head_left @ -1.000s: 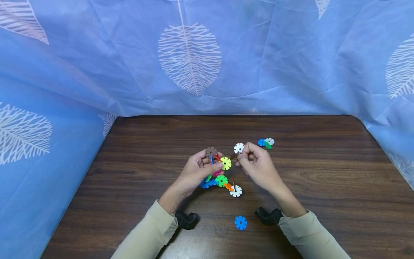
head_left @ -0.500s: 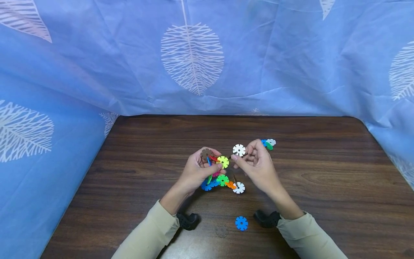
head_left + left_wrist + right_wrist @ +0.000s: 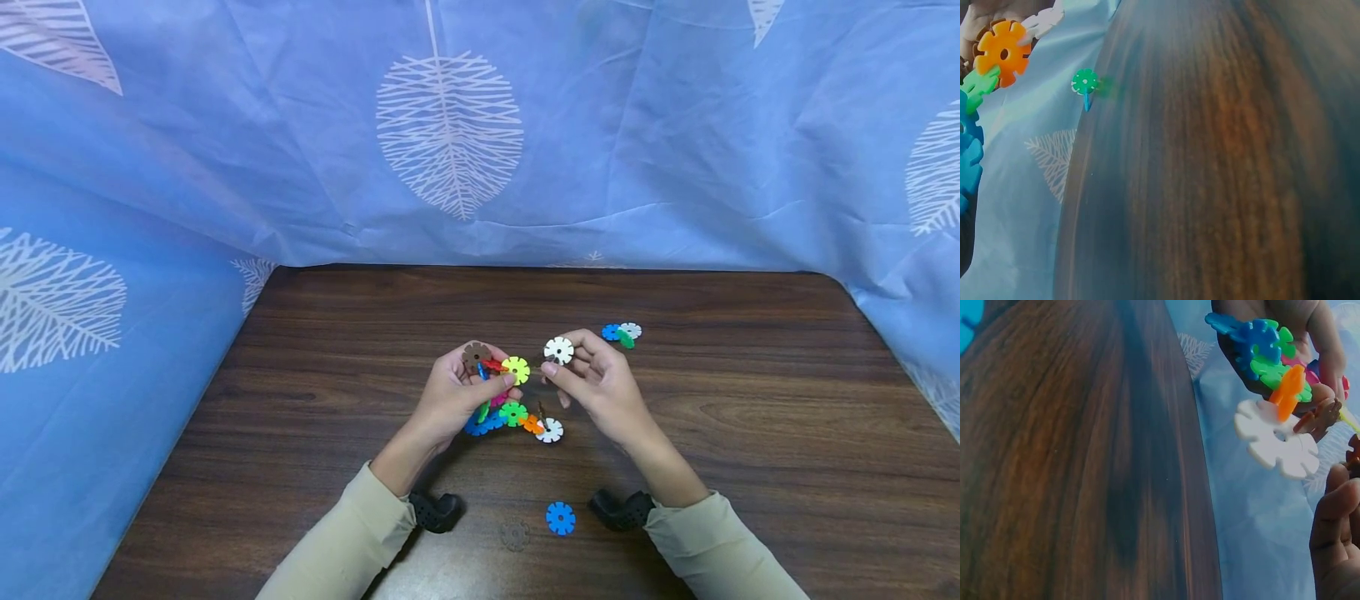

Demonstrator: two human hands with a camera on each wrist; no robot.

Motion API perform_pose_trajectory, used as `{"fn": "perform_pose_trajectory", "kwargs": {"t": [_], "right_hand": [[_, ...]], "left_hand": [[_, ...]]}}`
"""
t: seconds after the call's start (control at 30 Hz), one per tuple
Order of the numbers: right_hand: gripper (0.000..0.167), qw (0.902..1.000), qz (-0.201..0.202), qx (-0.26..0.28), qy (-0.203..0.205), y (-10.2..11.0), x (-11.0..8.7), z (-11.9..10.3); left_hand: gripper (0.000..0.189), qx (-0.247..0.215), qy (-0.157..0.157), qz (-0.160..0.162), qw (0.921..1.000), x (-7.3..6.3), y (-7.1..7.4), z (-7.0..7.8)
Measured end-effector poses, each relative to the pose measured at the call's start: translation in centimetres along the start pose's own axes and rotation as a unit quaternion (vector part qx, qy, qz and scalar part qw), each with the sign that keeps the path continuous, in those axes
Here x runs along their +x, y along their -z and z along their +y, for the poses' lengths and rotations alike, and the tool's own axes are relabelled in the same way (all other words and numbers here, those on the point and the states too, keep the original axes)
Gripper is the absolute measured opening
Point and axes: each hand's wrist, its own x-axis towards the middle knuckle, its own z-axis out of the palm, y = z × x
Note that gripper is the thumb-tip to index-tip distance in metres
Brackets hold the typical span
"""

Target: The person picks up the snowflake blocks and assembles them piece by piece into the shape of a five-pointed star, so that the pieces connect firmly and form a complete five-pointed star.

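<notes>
In the head view, my left hand (image 3: 457, 396) pinches a yellow notched disc (image 3: 515, 371) in a chain of interlocking plastic discs. A brown disc (image 3: 476, 357) and red and blue ones sit at its upper left. Lower down the chain hang a green disc (image 3: 513, 413), an orange disc (image 3: 532, 424) and a white disc (image 3: 550, 430). My right hand (image 3: 600, 387) pinches another white disc (image 3: 558, 352) near its lower edge, right of the yellow one. Something brown lies between these two; whether they are joined is unclear. Both wrist views show parts of the chain.
A loose blue disc (image 3: 560, 518) and a clear, see-through disc (image 3: 514, 536) lie on the near part of the wooden table (image 3: 750, 400). Farther back on the right is a small cluster of blue, white and green discs (image 3: 626, 337). Patterned blue cloth (image 3: 562, 150) hangs behind.
My left hand and the chain have shifted slightly left. The right hand's grip on the upper white disc has changed, with fingers now behind it, and the disc sits slightly farther right.
</notes>
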Motion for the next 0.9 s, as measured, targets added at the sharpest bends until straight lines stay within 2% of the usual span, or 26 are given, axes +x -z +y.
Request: {"fn": "perform_pose_trajectory", "kwargs": {"t": [0.23,0.4,0.6,0.73,0.9], "right_hand": [[0.021,0.9989,-0.017,-0.034,0.028,0.25,-0.04,0.30],[0.024,0.9980,-0.034,-0.027,0.047,0.61,0.06,0.51],[0.027,0.9974,-0.051,-0.008,0.051,0.83,0.01,0.26],[0.023,0.9979,-0.038,-0.014,0.050,0.69,-0.02,0.02],[0.016,0.9991,-0.030,-0.005,0.030,0.48,0.13,-0.45]], "left_hand": [[0.021,0.007,-0.006,-0.003,1.0000,-0.06,0.05,-0.02],[0.023,0.022,-0.009,-0.004,0.9997,-0.04,0.14,-0.06],[0.023,0.054,-0.031,-0.004,0.9981,-0.19,-0.07,0.07],[0.022,0.062,-0.053,-0.005,0.9967,-0.21,-0.22,0.10],[0.019,0.061,-0.074,-0.016,0.9952,-0.24,-0.39,0.18]]}}
